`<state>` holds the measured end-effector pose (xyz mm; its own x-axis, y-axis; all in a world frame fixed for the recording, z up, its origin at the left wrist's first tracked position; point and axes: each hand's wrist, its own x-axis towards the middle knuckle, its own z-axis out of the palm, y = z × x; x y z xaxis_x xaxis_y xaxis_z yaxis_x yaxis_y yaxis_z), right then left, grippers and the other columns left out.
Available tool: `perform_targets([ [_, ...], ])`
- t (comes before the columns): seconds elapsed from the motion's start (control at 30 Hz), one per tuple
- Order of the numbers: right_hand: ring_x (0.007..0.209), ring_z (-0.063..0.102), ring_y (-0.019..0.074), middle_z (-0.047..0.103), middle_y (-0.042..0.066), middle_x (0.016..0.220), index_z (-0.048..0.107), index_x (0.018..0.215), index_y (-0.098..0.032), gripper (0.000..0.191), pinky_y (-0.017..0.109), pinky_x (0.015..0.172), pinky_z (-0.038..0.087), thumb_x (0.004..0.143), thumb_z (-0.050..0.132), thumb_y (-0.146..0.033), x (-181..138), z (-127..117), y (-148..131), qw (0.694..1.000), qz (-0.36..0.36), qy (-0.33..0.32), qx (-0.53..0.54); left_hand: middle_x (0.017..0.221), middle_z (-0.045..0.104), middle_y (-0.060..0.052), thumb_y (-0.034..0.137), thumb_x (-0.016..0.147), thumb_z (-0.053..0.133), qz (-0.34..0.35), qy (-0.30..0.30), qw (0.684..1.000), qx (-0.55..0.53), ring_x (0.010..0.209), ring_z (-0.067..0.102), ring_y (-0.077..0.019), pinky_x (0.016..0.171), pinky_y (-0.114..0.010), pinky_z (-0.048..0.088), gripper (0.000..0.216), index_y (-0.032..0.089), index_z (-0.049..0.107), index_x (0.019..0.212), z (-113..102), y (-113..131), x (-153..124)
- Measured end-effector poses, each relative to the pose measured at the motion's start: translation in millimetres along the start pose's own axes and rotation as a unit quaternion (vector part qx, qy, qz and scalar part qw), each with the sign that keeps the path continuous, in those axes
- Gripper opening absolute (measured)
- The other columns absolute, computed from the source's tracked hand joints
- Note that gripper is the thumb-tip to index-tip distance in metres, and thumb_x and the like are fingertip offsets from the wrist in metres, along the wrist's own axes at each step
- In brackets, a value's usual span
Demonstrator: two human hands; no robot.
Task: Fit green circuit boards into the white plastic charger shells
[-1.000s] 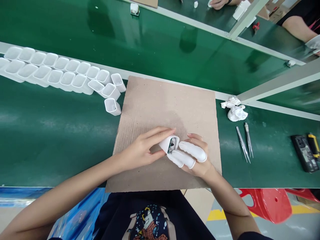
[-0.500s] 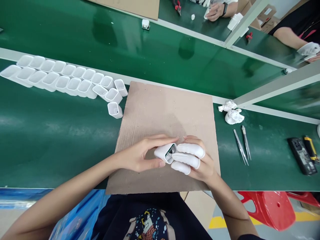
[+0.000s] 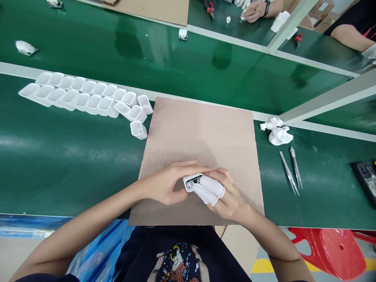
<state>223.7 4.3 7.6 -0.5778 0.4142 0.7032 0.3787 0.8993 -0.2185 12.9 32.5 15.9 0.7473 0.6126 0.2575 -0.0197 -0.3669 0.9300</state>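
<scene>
A small white plastic housing is held between my two hands over a cardboard sheet. Its opening shows the edge of a green circuit board inside. My left hand grips the housing from the left, thumb below and fingers along the far side. White finger cots cover several fingers of my right hand. Those covered fingers press against the housing at its open end and hide much of it; the uncovered index finger and thumb reach along the far side.
Rows of open white housings stand on the left of the green table. The cardboard sheet lies in front of me. Two tweezers and crumpled white wads are at right. Beyond the ledge, a co-worker's hand is visible.
The housing has turned in my hands, so its opening faces more toward the far side. My right-hand fingers have closed together around its end. The view has shifted slightly.
</scene>
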Motion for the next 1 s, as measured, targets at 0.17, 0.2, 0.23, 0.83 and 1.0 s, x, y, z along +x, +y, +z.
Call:
perform_targets([
  [0.17,0.098,0.060,0.0213,0.058,0.009,0.110,0.057,0.117,-0.022,0.031,0.037,0.074,0.059,0.088,0.059,-0.011,-7,11,0,0.996,0.071,0.046,0.018,0.110,0.065,-0.010,0.006,0.080,0.055,-0.004,0.035,0.998,0.048,0.099,0.064,-0.0226,0.085,-0.036,0.053,0.051,0.020,0.050,0.128,7,-5,0],
  [0.2,0.099,0.060,0.0214,0.058,0.009,0.111,0.055,0.122,-0.023,0.038,0.036,0.075,0.060,0.087,0.063,-0.013,-7,11,0,0.994,0.093,0.046,0.016,0.110,0.065,-0.010,0.006,0.079,0.055,-0.025,0.038,0.997,0.058,0.098,0.064,-0.0224,0.083,-0.036,0.053,0.050,0.020,0.049,0.127,8,-6,-1],
  [0.23,0.099,0.060,0.0220,0.057,0.009,0.114,0.053,0.126,-0.024,0.043,0.036,0.076,0.060,0.086,0.066,-0.014,-7,12,1,0.993,0.110,0.035,0.005,0.110,0.065,-0.010,0.006,0.078,0.055,-0.050,0.040,0.996,0.062,0.094,0.065,-0.0219,0.080,-0.034,0.054,0.051,0.020,0.047,0.126,9,-6,-2],
  [0.83,0.090,0.068,0.0254,0.071,0.010,0.094,0.064,0.103,-0.015,0.043,0.040,0.084,0.054,0.080,0.069,-0.051,78,26,176,0.882,0.461,-0.087,0.039,0.074,0.057,0.002,0.018,0.093,0.045,-0.095,0.156,0.978,0.097,0.068,0.055,-0.0123,0.063,-0.024,0.041,0.015,0.019,0.051,0.079,15,-7,-2],
  [1.0,0.094,0.065,0.0189,0.066,0.006,0.107,0.062,0.110,-0.015,0.028,0.040,0.085,0.055,0.094,0.062,-0.037,129,54,219,0.862,0.474,-0.153,-0.097,0.057,0.040,0.004,0.020,0.092,0.046,-0.070,0.169,0.972,0.150,0.053,0.039,-0.0120,0.053,-0.028,0.025,0.033,0.020,0.031,0.062,13,-5,-2],
])
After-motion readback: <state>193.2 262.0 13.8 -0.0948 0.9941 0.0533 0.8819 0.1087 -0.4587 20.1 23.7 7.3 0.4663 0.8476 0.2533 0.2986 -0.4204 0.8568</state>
